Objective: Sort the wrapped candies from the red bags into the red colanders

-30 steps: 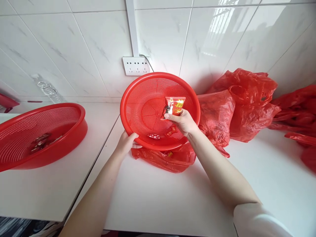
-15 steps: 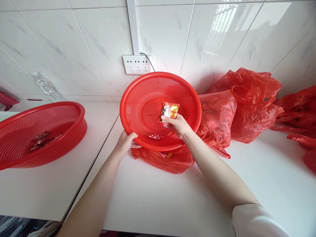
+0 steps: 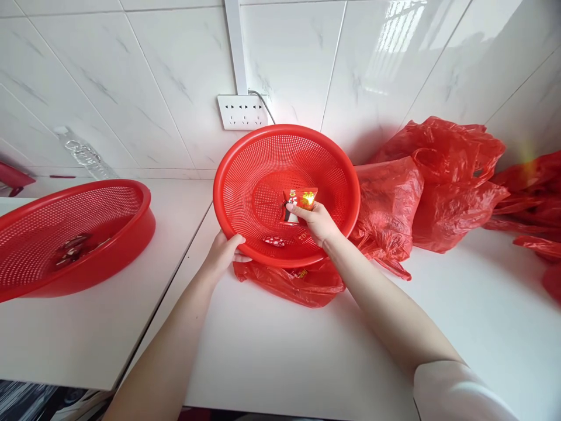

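Observation:
A round red perforated basket (image 3: pixel 252 169) is tilted toward me near the wall. My left hand (image 3: pixel 222 255) grips its lower left rim, thumb on top and fingers partly hidden beneath. Over the inside of the basket, my right hand (image 3: pixel 316 222) pinches a small shiny red packet (image 3: pixel 302 197) with printed figures. A smaller red and white packet (image 3: pixel 274 241) lies low in the basket. Beneath the basket's near edge is a red plastic bag (image 3: pixel 302 291), with something printed showing through it.
Another red basket (image 3: pixel 127 245) at the left holds several small items. Full red plastic bags (image 3: pixel 390 199) stand at the right. A clear bottle (image 3: pixel 85 155) lies by the tiled wall, and a socket panel (image 3: pixel 243 112) is behind the basket.
The packet in my right hand has tilted and shifted slightly downward inside the basket. My left hand stays on the rim.

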A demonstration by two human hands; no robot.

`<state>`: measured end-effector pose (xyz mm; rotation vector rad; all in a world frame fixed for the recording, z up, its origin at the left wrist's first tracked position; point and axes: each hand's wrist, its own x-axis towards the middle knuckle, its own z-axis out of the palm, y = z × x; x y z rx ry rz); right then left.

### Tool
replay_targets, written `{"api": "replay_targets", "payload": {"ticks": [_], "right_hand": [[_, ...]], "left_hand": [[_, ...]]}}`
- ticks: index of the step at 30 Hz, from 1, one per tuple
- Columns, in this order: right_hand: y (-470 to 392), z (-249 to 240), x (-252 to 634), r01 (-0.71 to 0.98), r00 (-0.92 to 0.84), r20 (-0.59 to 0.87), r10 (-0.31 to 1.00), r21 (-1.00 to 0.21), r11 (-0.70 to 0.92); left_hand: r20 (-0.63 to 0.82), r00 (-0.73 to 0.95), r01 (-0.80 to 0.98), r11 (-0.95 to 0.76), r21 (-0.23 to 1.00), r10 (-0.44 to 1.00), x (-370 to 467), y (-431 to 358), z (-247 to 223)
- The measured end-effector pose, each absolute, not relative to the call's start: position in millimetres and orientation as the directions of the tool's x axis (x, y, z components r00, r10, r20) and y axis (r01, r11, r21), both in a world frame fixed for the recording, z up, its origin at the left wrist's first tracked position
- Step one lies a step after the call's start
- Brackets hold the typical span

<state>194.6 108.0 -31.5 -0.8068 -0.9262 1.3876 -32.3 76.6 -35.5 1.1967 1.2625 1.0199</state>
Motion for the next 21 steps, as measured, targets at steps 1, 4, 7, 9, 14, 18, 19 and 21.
{"api": "replay_targets", "payload": {"ticks": [1,4,7,9,14,18,19,21], "right_hand": [[107.8,-30.4,194.9,-0.461,-0.037,0.045,0.998,-0.887,0.023],[108.6,-27.9,197.9,-0.496,-0.058,-0.079,0.995,-0.863,-0.097],[109.9,-28.1,200.8,-0.505,-0.134,-0.218,0.967,-0.825,-0.256],[110.6,-29.7,200.9,-0.508,-0.162,-0.227,0.96,-0.815,-0.278],[111.6,-34.9,196.7,-0.521,-0.096,-0.094,0.991,-0.844,-0.131],[111.0,-38.1,194.0,-0.487,-0.037,0.007,0.999,-0.873,-0.012],[110.7,-38.7,193.5,-0.47,-0.034,0.029,0.999,-0.883,0.01],[110.1,-39.6,192.4,-0.436,-0.034,0.066,0.997,-0.899,0.045]], "left_hand": [[-0.137,0.077,0.076,0.132,0.988,0.988,-32.6,76.8,-35.8],[-0.138,0.085,0.084,0.131,0.988,0.987,-33.2,76.9,-36.3],[-0.137,0.086,0.083,0.13,0.988,0.987,-33.0,76.6,-35.8],[-0.139,0.086,0.081,0.132,0.988,0.987,-32.7,76.3,-35.1],[-0.151,0.095,0.08,0.144,0.986,0.984,-32.6,76.0,-34.1],[-0.144,0.106,0.08,0.136,0.987,0.984,-33.6,77.2,-36.1],[-0.144,0.107,0.082,0.136,0.987,0.984,-33.9,77.5,-36.6],[-0.145,0.109,0.089,0.135,0.987,0.983,-34.5,77.7,-37.4]]}}
